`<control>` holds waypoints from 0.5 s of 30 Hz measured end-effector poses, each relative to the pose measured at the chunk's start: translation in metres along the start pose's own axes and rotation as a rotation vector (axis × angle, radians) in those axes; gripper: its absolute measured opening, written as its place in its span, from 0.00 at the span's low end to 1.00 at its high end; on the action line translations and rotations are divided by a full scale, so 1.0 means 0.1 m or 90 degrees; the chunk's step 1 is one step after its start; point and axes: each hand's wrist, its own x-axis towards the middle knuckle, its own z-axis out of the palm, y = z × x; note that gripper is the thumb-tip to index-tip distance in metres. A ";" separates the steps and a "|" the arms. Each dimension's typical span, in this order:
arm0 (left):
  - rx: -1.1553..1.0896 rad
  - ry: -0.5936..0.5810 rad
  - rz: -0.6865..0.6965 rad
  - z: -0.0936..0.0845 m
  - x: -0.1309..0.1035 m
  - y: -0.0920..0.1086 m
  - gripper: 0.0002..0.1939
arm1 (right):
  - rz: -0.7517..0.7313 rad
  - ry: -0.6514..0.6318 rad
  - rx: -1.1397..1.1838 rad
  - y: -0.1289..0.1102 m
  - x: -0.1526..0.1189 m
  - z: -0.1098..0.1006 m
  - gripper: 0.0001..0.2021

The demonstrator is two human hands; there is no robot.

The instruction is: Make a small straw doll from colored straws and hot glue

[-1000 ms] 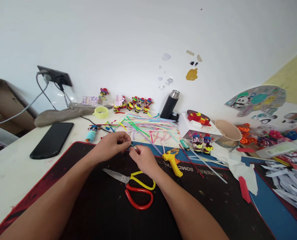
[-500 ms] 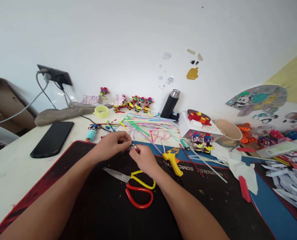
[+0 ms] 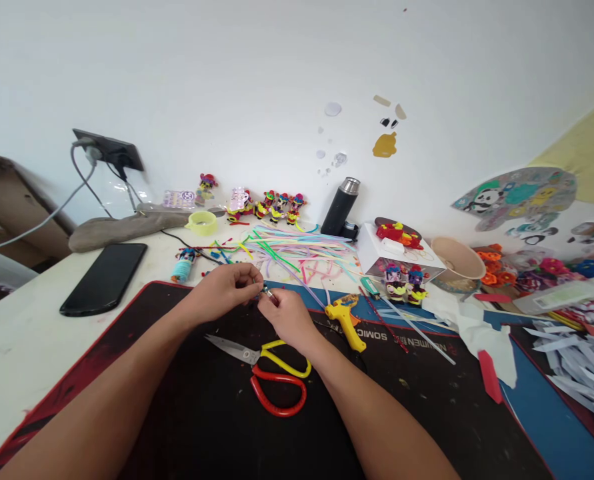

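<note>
My left hand and my right hand meet above the back part of the black mat. Fingers of both are closed around a small dark item with a shiny bit, mostly hidden between the fingertips. Below the hands lie scissors with one yellow and one red handle, blades pointing left. To the right of my right hand rests a yellow glue gun. A small light-blue wrapped figure lies left of my left hand.
Colourful pipe cleaners lie behind the hands. A phone is at the left. Along the wall stand small figures and a black flask. A white box, a bowl and white paper strips are at the right.
</note>
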 end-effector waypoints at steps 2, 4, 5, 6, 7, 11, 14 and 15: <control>0.002 0.003 -0.003 -0.01 0.00 0.00 0.12 | 0.002 0.001 0.006 0.01 0.00 0.00 0.19; -0.001 0.004 -0.003 -0.01 0.00 0.00 0.12 | 0.004 0.002 0.009 0.03 0.01 0.00 0.19; -0.005 0.001 -0.002 -0.01 -0.01 0.00 0.12 | 0.006 0.002 0.009 0.03 0.01 0.00 0.19; -0.009 -0.003 -0.002 -0.02 -0.01 0.00 0.11 | 0.009 0.001 0.008 0.03 0.01 0.00 0.19; -0.011 -0.007 -0.003 -0.02 -0.01 0.00 0.11 | 0.012 0.000 0.007 0.03 0.01 -0.01 0.19; -0.005 -0.023 -0.014 -0.02 -0.02 0.03 0.13 | 0.016 -0.010 0.006 0.02 0.01 -0.01 0.19; -0.002 -0.037 -0.024 -0.03 -0.02 0.05 0.14 | 0.010 -0.011 0.005 0.01 0.01 -0.02 0.18; 0.000 -0.039 -0.026 -0.03 -0.02 0.05 0.14 | 0.011 -0.010 0.004 0.01 0.01 -0.02 0.18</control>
